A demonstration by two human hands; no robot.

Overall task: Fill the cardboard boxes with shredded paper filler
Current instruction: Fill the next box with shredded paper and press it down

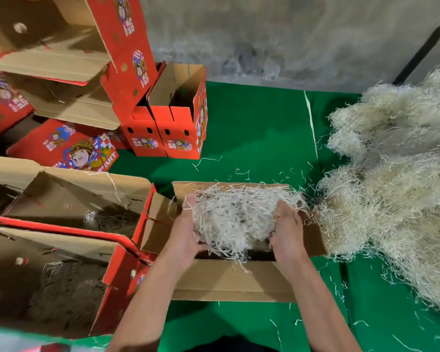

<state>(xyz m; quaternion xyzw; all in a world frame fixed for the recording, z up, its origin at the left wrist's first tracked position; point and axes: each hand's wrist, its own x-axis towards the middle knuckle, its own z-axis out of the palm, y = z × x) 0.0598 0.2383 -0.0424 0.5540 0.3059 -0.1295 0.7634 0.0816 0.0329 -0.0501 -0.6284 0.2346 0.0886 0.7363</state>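
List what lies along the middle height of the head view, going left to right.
Open box with filler in its bottom → left hand → bundle of shredded paper held over the open box → right hand → big heap of shredded paper on the green cloth.

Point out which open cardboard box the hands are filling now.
The open brown cardboard box on the green cloth directly ahead; both hands hold a clump of pale shredded paper over it.

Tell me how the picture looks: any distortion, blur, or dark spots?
Head view: wide-angle bending bows the red boxes at upper left; the filled boxes on the left lie in deep shadow; the filler between the left hand and right hand is slightly soft; no glare.
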